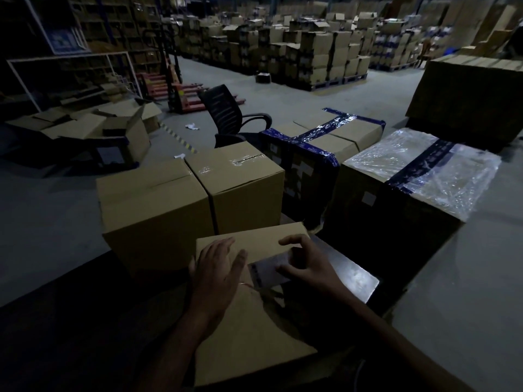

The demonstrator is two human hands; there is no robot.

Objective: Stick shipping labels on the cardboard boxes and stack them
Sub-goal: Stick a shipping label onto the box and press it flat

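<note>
Hands work a shipping label [267,271] onto a cardboard box [249,329] in a dim warehouse.
Left hand [218,274] lies flat, fingers spread, on the plain brown box; right hand [304,268] pinches the pale label, long axis running left to right.

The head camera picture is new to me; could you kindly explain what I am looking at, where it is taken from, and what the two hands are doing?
There is no machine here: a person wears one wide-angle camera on the head, looking forward and down, so the two bare arms at the bottom are the wearer's own. The scene is a dim warehouse. Nearest is a plain cardboard box with a pale shipping label on its top. The left hand lies flat with straight fingers on the box beside the label. The right hand curls its fingertips onto the label; whether that is a grip or a press is hard to tell. Behind stand two plain boxes, a blue-taped box, a plastic-wrapped box and an office chair.
</note>
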